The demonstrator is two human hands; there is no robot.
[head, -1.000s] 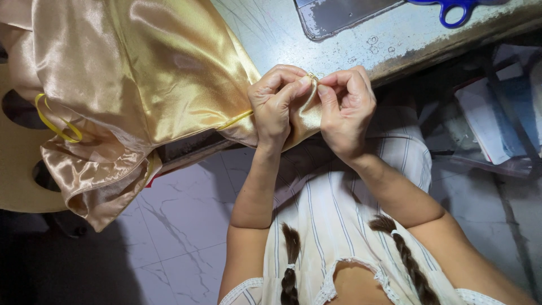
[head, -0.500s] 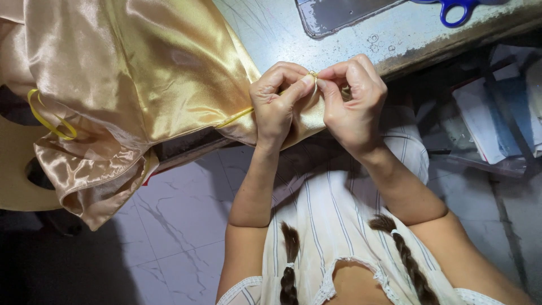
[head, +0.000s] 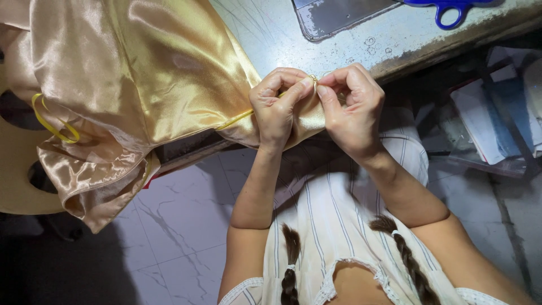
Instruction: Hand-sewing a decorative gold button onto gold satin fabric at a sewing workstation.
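seen from above, gold satin fabric (head: 141,73) covers the table (head: 361,39) from about 9 to 11 o'clock and spills over the near edge, its lower folds hanging free above the tiled floor (head: 180,226). the worked corner lies at centre, just off the table edge, over the person's lap. the left hand (head: 279,110) curls closed around this corner, thumb and forefinger pressed on a small fold; the right hand (head: 353,110) meets it from 3 o'clock, fingertips pinched shut on the same spot, touching the left. what sits between the fingertips is too small to tell. a yellow trim (head: 237,117) runs from the left hand toward 9 o'clock along the hem, and a yellow loop (head: 53,125) shows at far 9 o'clock. judged from the grip, the pinch goes best with the satin held taut and both hands close together, since the cloth looks slippery. open room lies toward 6 o'clock; the table edge limits 12 o'clock. blue scissor handles (head: 446,8) rest at 1 o'clock, well apart.
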